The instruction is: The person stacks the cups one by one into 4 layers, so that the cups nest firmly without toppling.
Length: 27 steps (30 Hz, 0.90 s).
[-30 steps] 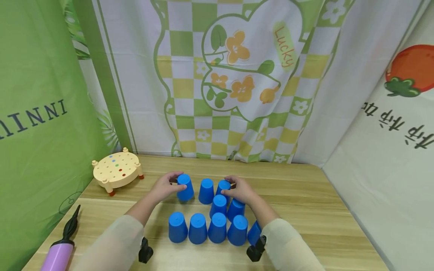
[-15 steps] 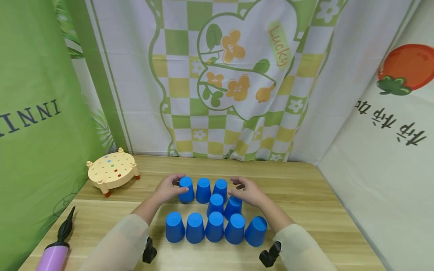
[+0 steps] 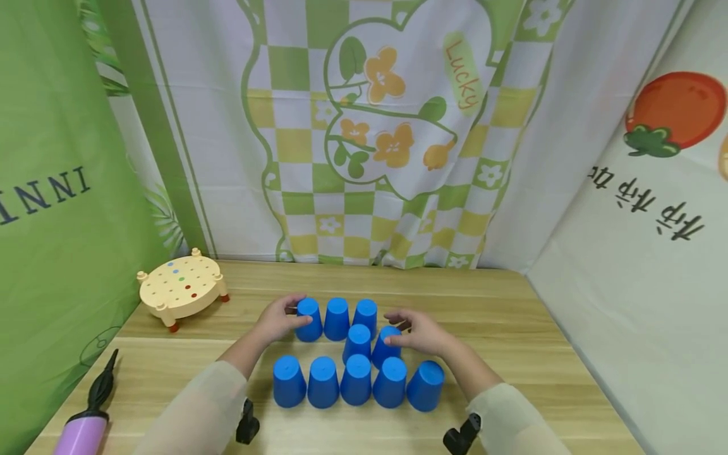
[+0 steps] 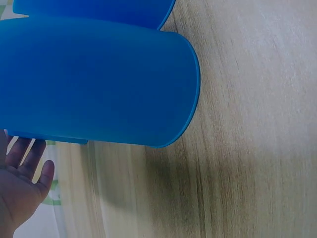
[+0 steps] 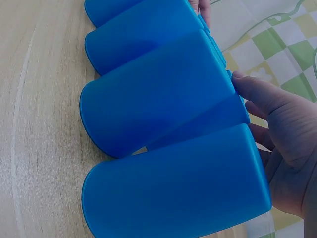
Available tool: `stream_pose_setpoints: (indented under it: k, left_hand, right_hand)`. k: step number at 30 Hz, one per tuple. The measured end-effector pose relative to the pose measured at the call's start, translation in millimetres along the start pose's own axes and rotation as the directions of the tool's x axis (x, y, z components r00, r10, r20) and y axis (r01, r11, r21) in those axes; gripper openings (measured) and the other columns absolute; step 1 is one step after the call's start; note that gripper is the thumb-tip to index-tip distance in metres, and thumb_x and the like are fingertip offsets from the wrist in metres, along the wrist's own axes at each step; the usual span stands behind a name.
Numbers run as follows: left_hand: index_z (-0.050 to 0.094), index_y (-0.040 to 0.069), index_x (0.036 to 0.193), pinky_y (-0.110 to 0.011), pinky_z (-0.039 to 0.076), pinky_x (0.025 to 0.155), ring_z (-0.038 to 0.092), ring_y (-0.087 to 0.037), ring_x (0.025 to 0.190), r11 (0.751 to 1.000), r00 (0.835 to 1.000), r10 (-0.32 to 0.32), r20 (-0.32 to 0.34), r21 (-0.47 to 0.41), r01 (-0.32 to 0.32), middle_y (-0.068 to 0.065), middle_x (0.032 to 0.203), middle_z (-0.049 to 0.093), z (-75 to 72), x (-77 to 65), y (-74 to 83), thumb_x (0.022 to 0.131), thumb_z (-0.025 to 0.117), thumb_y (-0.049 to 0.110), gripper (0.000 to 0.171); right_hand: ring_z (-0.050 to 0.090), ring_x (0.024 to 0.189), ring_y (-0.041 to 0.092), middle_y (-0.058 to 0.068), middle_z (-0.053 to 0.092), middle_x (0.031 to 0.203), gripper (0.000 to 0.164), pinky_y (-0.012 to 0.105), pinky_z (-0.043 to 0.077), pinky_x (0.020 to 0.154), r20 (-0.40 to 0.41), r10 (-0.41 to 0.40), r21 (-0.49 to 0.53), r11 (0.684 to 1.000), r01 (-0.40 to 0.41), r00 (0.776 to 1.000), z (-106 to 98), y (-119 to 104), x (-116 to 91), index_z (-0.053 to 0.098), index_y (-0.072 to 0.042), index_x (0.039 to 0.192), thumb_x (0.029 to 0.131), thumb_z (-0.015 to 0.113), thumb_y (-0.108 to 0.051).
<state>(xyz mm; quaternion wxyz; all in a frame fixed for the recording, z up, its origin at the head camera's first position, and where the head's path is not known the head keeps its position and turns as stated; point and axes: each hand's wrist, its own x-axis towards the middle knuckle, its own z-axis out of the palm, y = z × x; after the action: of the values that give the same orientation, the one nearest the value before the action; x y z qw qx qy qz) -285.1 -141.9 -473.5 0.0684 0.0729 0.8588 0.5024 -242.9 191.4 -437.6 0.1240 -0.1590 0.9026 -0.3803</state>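
Blue cups stand upside down on the table in three rows. At the back left, my left hand (image 3: 280,320) holds a cup (image 3: 309,332) between thumb and fingers, beside two more back cups (image 3: 337,319). My right hand (image 3: 423,333) is at the right cup (image 3: 386,355) of the middle pair, thumb against its side and the other fingers spread loosely behind. The other middle cup (image 3: 357,344) stands to its left. In the left wrist view a near cup (image 4: 94,82) hides part of my left hand's grip. In the right wrist view, cups partly cover my right hand's fingers (image 5: 262,136).
Several front cups (image 3: 323,383) form a row nearest me. A cream round pegboard stand (image 3: 184,287) with short legs sits at the table's (image 3: 483,316) back left. A purple hand pump (image 3: 82,433) with a black nozzle lies at the front left. Printed curtains (image 3: 227,126) surround the table.
My left hand has brought the left back cup closer to its neighbour. The right hand has left the third back cup and come to the right middle cup.
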Motion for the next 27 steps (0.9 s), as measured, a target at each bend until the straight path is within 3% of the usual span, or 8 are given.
stream_pose_setpoints:
  k: [11, 18, 27]
  left_hand:
    - [0.041, 0.004, 0.146, -0.057, 0.042, 0.106, 0.045, -0.043, 0.133, 1.0, 1.0, 0.0, -0.026, 0.009, 0.0, -0.023, 0.144, 0.049, -6.2, -9.6, -3.5, 0.09, 0.07, 0.022, 0.066]
    - [0.044, 0.003, 0.144, -0.058, 0.037, 0.111, 0.042, -0.042, 0.136, 0.999, 0.999, 0.025, -0.03, -0.022, -0.025, -0.022, 0.147, 0.047, -17.8, -29.6, -4.2, 0.091, 0.07, 0.024, 0.062]
    - [0.05, 0.002, 0.14, -0.053, 0.041, 0.109, 0.048, -0.039, 0.132, 0.998, 0.999, 0.036, -0.031, -0.046, -0.038, -0.021, 0.144, 0.051, -26.6, -61.1, -8.2, 0.09, 0.071, 0.027, 0.06]
  right_hand:
    - [0.059, 0.114, 0.03, 0.008, 0.064, 0.125, 0.057, 0.05, 0.053, 0.093, 0.058, 0.021, -0.035, 0.999, -0.019, 0.998, 2, -2, -5, 0.059, -0.008, 0.131, 0.083, 0.079, -0.028]
    - [0.058, 0.112, 0.027, 0.006, 0.065, 0.121, 0.052, 0.048, 0.052, 0.093, 0.011, 0.061, -0.038, 0.997, -0.061, 0.998, -1, 0, -6, 0.061, -0.011, 0.129, 0.084, 0.078, -0.028]
    - [0.059, 0.105, 0.024, 0.009, 0.065, 0.118, 0.056, 0.04, 0.054, 0.085, -0.058, 0.03, -0.019, 0.999, -0.032, 0.998, -21, -1, -6, 0.058, -0.006, 0.133, 0.086, 0.076, -0.028]
